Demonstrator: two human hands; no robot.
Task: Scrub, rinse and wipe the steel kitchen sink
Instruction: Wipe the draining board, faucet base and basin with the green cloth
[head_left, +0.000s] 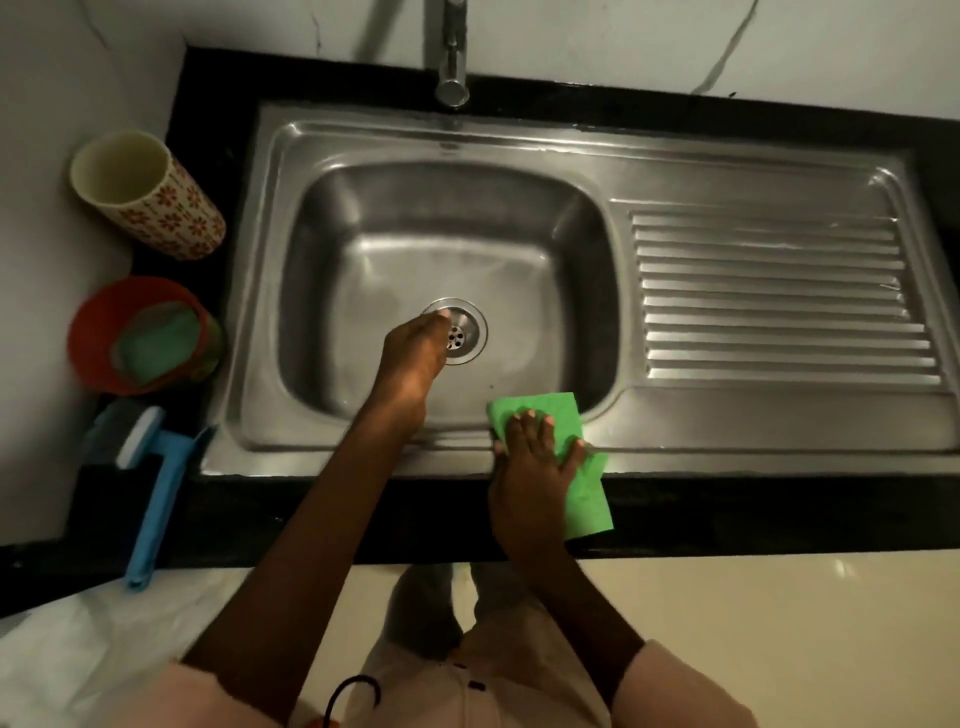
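The steel sink (363, 441) is set into a black tabletop (311, 514), and every place below is given from its drain (460, 332) in the middle of the basin floor. The left hand (410, 364) reaches down into the basin, its fingertips touching the drain's left rim; the fingers seem drawn together, but whether they pinch anything is hidden, so I cannot tell what, if anything, it has hold of. The right hand (535, 457) lies open and flat, fingers spread, pressing a green cloth (582, 493) onto the sink's front rim, nearer the person than the drain and to its right; the cloth hangs over the rim onto the tabletop. The tap (451, 62) stands beyond the drain, and no water can be seen running. The ridged drainboard (779, 296) lies well to the right. Far left of the drain stand a patterned cup (150, 197), an orange tub (109, 358) with something green in it, and a blue-handled brush (150, 493).

With the basin looking free of suds and the cloth in use, this reads as the wiping stage. The next move probably calls for the cloth to sweep along the rim and on to the drainboard, pressed evenly into the ridges, while the left hand clears out of the basin.
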